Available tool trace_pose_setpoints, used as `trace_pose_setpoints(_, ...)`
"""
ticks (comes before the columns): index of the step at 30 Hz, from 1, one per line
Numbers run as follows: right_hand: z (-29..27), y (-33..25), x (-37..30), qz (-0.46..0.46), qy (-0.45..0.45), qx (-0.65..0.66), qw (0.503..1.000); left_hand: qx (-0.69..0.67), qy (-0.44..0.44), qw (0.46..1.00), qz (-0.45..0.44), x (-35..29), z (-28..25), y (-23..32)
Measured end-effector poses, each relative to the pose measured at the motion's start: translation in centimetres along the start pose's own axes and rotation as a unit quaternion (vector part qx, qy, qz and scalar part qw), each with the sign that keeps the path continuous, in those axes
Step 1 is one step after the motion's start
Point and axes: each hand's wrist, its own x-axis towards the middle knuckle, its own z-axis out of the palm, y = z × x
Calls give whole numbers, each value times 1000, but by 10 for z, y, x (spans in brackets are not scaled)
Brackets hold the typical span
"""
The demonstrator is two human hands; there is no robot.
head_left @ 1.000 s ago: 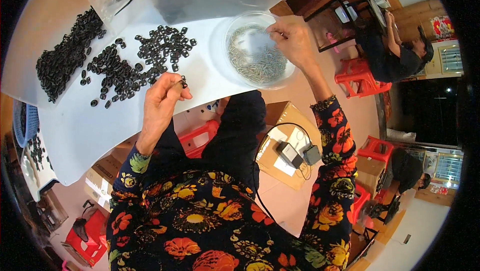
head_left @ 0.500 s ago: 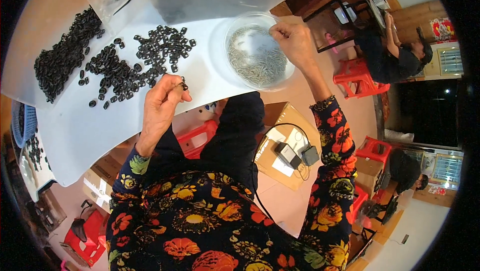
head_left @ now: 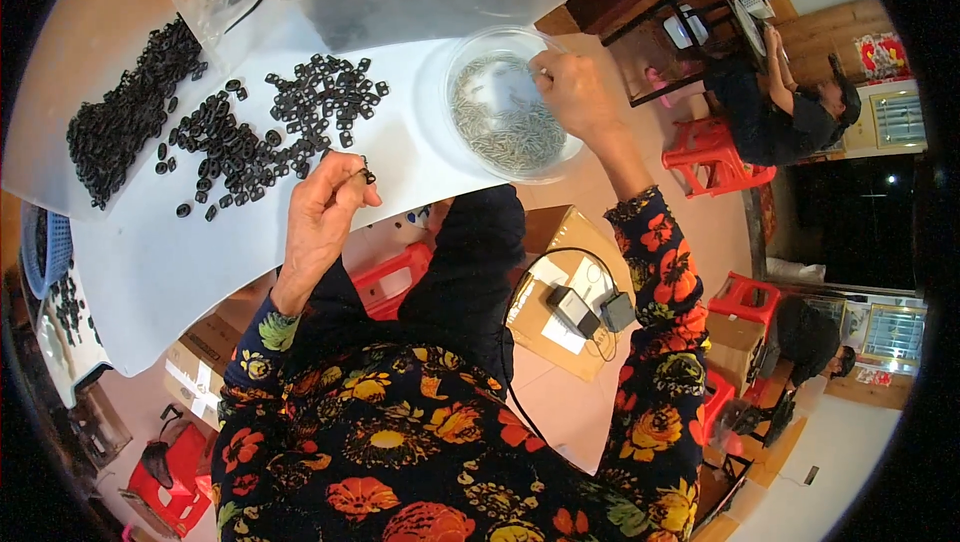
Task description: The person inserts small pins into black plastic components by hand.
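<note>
My left hand (head_left: 325, 207) is closed with a small black plastic piece (head_left: 366, 176) pinched between thumb and forefinger, just off the table's near edge. Over the right rim of a round clear tub (head_left: 450, 132) is my right hand (head_left: 578, 92), its fingertips pressed together. Whatever they hold, if anything, is too small to make out. Many thin silvery metal pins (head_left: 515, 132) lie in the tub. Left of it, small black plastic parts with holes form one loose pile (head_left: 325, 97) and another pile (head_left: 225, 142) beside it on the white table (head_left: 180, 262).
A clear bin (head_left: 430, 12) of black parts stands at the table's back. More black parts (head_left: 130, 112) heap at the left. Beneath sit a red stool (head_left: 395, 277) and a cardboard box (head_left: 540, 322) bearing adapters. Two people (head_left: 775, 117) sit at the right.
My right hand has shifted slightly left over the tub, its fingers still together. My left hand keeps its pinch on the black piece, almost unmoved.
</note>
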Motion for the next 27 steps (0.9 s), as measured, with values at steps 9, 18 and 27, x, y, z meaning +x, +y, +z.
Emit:
trace_pose_setpoints(9,-5,5,1,-2,53,62,997,-1,-1,1000,6,0,-1,-4)
trace_pose_setpoints(18,1,-5,0,-62,-8,72,995,-19,0,1000,1,0,1,-3)
trace_pose_setpoints(27,12,-21,10,-103,-40,-47,993,3,5,1000,3,0,0,-4)
